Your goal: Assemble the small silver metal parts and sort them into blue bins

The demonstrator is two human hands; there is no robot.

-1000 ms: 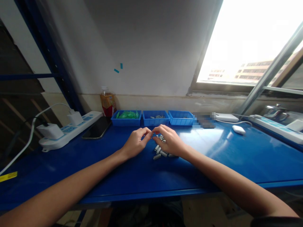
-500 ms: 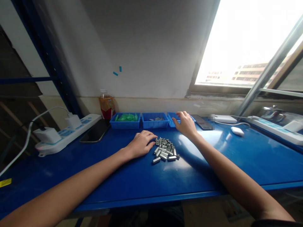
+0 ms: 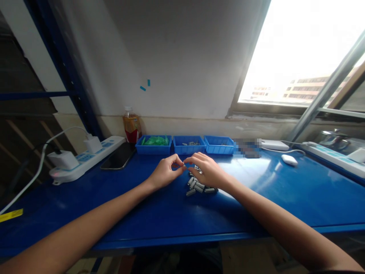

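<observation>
My left hand (image 3: 167, 173) and my right hand (image 3: 207, 171) meet fingertip to fingertip just above the blue table (image 3: 142, 205). Both hands pinch something tiny between thumb and forefinger; it is too small to name. A heap of small grey metal pieces (image 3: 198, 184) lies on the table right under my right hand, partly hidden by it. Behind the hands stand three small blue trays in a row: the left tray (image 3: 154, 145) holds green pieces, the middle tray (image 3: 188, 144) holds a few grey parts, the right tray (image 3: 219, 144) looks nearly bare.
A white power strip (image 3: 85, 160) with two plugged chargers lies at the left, a dark phone (image 3: 117, 156) beside it. A drink bottle (image 3: 130, 127) stands by the wall. At the right are a white mouse (image 3: 289, 160), a white box (image 3: 275, 144) and a second power strip (image 3: 333, 156).
Half a second ago my right hand reached to the right tray and my left hand lay flat by the heap. Both have now come together over the heap, pinching.
</observation>
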